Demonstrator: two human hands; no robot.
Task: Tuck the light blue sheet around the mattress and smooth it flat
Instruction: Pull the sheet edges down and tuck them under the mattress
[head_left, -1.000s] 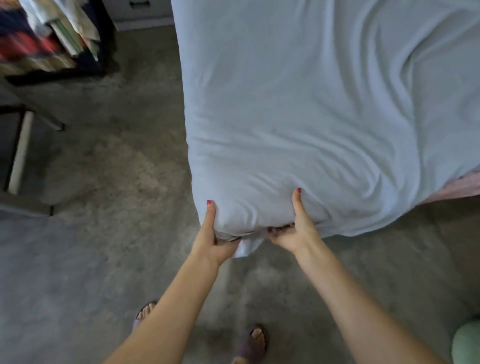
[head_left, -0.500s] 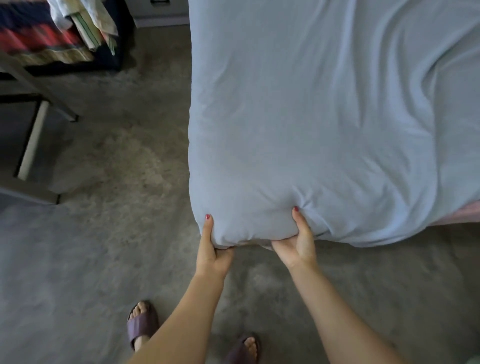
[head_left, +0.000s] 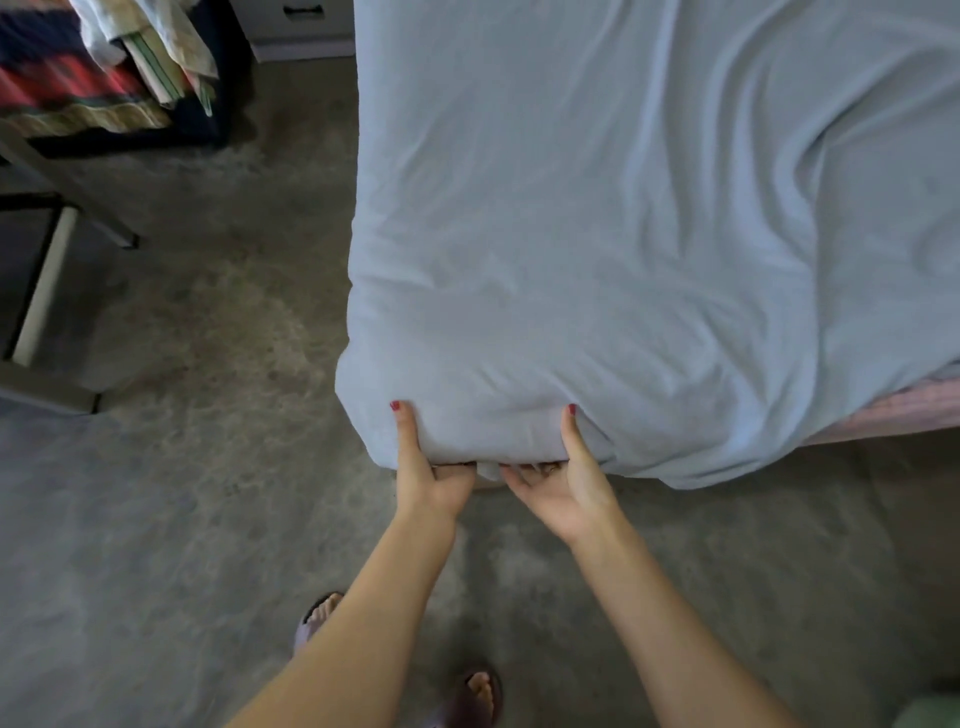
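The light blue sheet (head_left: 597, 234) covers the mattress, wrinkled across the top and pulled over the near left corner. My left hand (head_left: 423, 467) grips the sheet's hem at that corner, thumb up on the side, fingers curled under the edge. Close to its right, my right hand (head_left: 563, 480) grips the same hem the same way, thumb pressed on the fabric. At the right edge a strip of pink mattress (head_left: 893, 410) shows where the sheet hangs loose.
Grey carpet (head_left: 208, 467) lies around the bed. A metal frame (head_left: 41, 280) and a pile of coloured bedding (head_left: 78, 78) stand at the left. My sandalled feet (head_left: 480, 696) are just below the corner. A drawer unit (head_left: 306, 26) stands at the top.
Both hands have stayed at the corner hem and slid slightly lower and further under the edge; the loose flap that hung between them is now drawn under.
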